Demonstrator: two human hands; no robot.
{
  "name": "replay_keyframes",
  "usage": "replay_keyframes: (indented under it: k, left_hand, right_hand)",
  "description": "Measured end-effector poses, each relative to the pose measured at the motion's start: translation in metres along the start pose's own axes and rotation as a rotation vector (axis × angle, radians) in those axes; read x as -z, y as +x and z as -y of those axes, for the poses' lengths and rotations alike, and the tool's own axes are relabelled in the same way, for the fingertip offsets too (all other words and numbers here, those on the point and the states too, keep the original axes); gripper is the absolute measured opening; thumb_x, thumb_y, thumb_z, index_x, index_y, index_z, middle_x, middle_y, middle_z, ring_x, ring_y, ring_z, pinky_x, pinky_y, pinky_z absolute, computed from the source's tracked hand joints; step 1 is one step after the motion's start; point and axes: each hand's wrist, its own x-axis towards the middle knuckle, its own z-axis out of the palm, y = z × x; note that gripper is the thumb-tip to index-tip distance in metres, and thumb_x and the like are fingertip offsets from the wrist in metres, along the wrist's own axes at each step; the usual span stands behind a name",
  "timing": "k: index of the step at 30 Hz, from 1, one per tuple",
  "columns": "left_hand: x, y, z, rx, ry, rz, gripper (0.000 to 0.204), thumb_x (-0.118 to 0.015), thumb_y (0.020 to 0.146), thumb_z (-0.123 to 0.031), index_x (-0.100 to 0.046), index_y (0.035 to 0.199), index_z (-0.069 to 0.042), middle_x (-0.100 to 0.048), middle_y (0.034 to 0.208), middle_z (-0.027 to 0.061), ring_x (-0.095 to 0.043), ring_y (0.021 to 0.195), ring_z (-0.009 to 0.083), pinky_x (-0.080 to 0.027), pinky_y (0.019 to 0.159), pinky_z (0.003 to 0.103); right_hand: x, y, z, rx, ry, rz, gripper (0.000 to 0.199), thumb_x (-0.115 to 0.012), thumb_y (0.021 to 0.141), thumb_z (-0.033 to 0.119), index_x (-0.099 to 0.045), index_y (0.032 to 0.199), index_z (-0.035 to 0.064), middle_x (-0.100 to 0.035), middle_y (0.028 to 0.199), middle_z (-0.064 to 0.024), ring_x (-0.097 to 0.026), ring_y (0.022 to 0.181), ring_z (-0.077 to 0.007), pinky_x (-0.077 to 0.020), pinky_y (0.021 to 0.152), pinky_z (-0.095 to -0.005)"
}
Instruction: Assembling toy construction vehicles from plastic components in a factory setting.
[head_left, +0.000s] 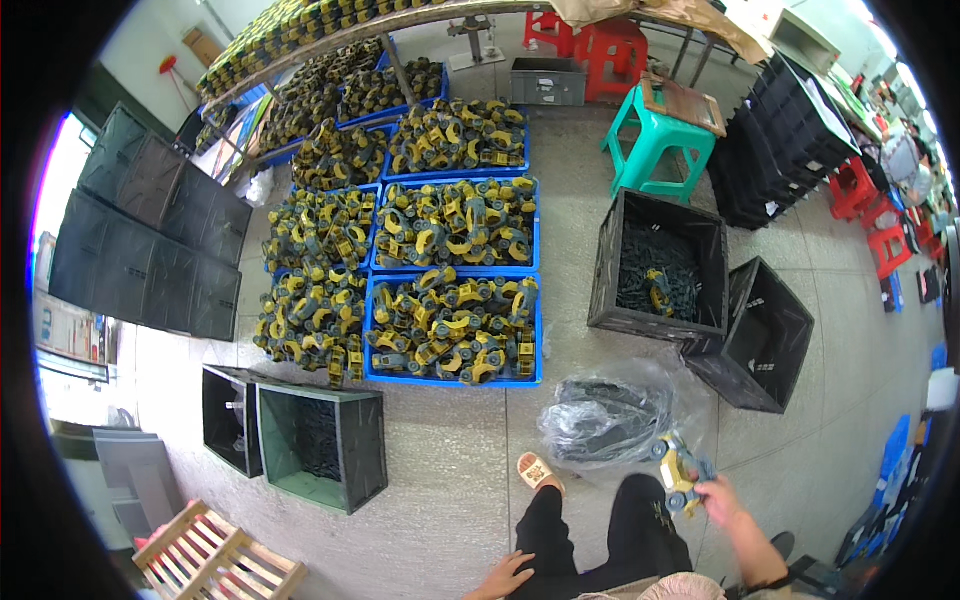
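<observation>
Several blue trays (455,378) are sitting full of finished toy trucks. I am gripping one yellow toy truck (679,473) in my right hand (722,498); my left hand (503,576) is resting open and empty on my knee, and the black crate (660,265) is holding loose parts yet to be fitted

Seen from above, a worker wears loose black trousers (640,535) with a small yellowish mark on the cloth of the right thigh, just inward of the right hand's (722,497) fingers. One foot shows beyond the knees in a pale beige open-toed slipper (536,469) with a patterned strap. A second, dark shoe (783,543) peeks out just outside the right forearm, below the fingers. Both forearms are bare, with no sleeves, gloves, watch or rings to be made out; the left hand (503,577) is likewise uncovered. A strip of light pinkish-beige fabric (650,588) lies at the lower edge, between the two forearms.
</observation>
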Motion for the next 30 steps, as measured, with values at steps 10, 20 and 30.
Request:
replay_keyframes:
  k: [10, 20, 30]
  left_hand:
    - [0.022, -0.001, 0.020, 0.421, -0.458, 0.021, 0.044, -0.055, 0.092, -0.031, -0.052, 0.128, -0.008, -0.058, 0.121, 0.0118, -0.057, 0.108, 0.0192, -0.047, 0.085, 0.033]
    - [0.060, 0.015, 0.043, 0.540, -0.628, -0.322, 0.050, -0.058, 0.090, -0.033, -0.047, 0.129, -0.004, -0.057, 0.122, 0.0134, -0.062, 0.102, 0.0288, -0.051, 0.074, 0.039]
    - [0.163, 0.235, -0.221, 0.438, -0.446, -0.420, 0.029, -0.053, 0.093, -0.026, -0.063, 0.105, -0.001, -0.065, 0.088, 0.0055, -0.060, 0.080, 0.0135, -0.048, 0.069, 0.026]
  right_hand:
    - [-0.039, 0.019, 0.067, -0.026, -0.113, 0.013, 0.036, -0.066, 0.075, 0.008, -0.059, 0.110, 0.0033, -0.063, 0.099, -0.0057, -0.060, 0.090, -0.0176, -0.0467, 0.083, -0.0314]
    - [-0.051, 0.133, 0.167, -0.102, -0.244, 0.061, 0.040, -0.068, 0.076, 0.014, -0.057, 0.113, 0.0038, -0.062, 0.103, -0.0044, -0.059, 0.094, -0.0165, -0.0458, 0.083, -0.0315]
    - [-0.021, 0.248, 0.244, -0.106, 0.078, 0.026, 0.040, -0.065, 0.077, 0.009, -0.053, 0.114, 0.0003, -0.063, 0.099, -0.0076, -0.061, 0.090, -0.0169, -0.0498, 0.080, -0.0321]
